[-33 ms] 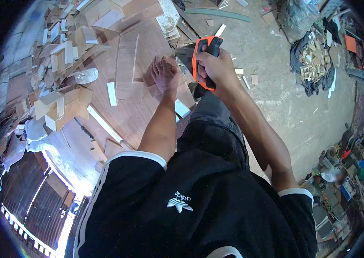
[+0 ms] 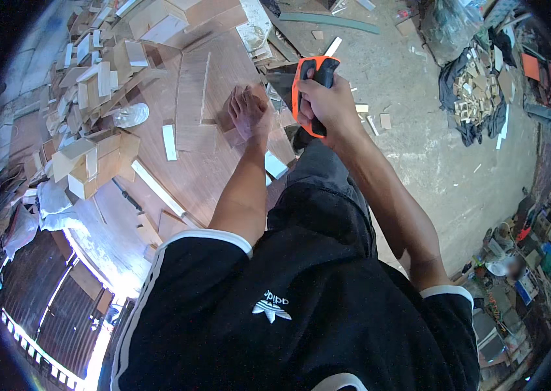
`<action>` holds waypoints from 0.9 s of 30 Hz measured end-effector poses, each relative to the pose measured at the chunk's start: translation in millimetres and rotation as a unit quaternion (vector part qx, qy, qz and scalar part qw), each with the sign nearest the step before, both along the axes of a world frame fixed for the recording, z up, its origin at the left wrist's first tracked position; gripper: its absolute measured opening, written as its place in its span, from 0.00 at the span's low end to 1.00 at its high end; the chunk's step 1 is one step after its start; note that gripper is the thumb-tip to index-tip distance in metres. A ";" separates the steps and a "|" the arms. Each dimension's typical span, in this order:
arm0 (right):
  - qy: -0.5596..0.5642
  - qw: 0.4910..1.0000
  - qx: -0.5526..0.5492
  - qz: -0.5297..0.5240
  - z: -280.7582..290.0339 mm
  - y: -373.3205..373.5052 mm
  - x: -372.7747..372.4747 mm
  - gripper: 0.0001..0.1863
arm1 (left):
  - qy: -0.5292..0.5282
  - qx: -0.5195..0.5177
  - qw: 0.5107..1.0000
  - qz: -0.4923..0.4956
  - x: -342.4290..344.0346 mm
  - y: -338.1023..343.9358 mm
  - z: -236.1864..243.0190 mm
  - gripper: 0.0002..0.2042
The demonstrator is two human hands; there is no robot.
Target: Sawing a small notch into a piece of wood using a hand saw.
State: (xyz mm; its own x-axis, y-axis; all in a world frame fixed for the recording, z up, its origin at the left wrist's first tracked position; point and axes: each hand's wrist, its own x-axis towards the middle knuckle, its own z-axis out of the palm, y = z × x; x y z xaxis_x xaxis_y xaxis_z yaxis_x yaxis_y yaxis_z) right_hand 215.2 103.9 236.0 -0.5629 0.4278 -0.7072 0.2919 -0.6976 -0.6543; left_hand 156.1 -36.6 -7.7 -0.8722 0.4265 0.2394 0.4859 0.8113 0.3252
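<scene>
My right hand (image 2: 329, 104) is wrapped round the orange and black handle of a handsaw (image 2: 297, 91). Its grey blade points left, toward the table edge beside my left hand, and is partly blurred. My left hand (image 2: 249, 114), fingers bent, presses down on a brown wooden board (image 2: 232, 136) at that edge. Most of this board is hidden under the hand, and I cannot tell whether the blade touches it. To the left lies a larger wood-grained panel (image 2: 190, 98).
Wooden box-like pieces (image 2: 96, 163) and stacked offcuts crowd the table's left, near a clear plastic bottle (image 2: 130, 115). White strips (image 2: 169, 142) lie on the tabletop. A dark sack of wood scraps (image 2: 477, 94) sits on the floor to the right, and clutter (image 2: 529, 260) lines the right wall.
The handsaw and my right hand have shifted very slightly to the right. My left hand stays in place on the board.
</scene>
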 end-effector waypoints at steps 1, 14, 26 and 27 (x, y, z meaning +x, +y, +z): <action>0.000 1.000 0.030 -0.003 -2.0 -1.5 0.9 0.07 | -0.012 -0.013 1.000 0.000 -0.2 -2.1 -1.8 0.20; 0.007 0.977 0.125 0.170 -1.6 20.6 73.0 0.08 | -0.037 0.012 0.999 0.004 1.5 -2.0 8.1 0.24; 0.029 0.958 0.185 0.218 7.3 -10.1 117.5 0.09 | -0.067 0.037 0.997 0.006 1.4 -3.4 7.2 0.25; 0.055 0.957 0.192 0.209 5.3 -13.7 118.7 0.09 | -0.065 0.040 0.997 0.004 0.8 -2.3 5.2 0.24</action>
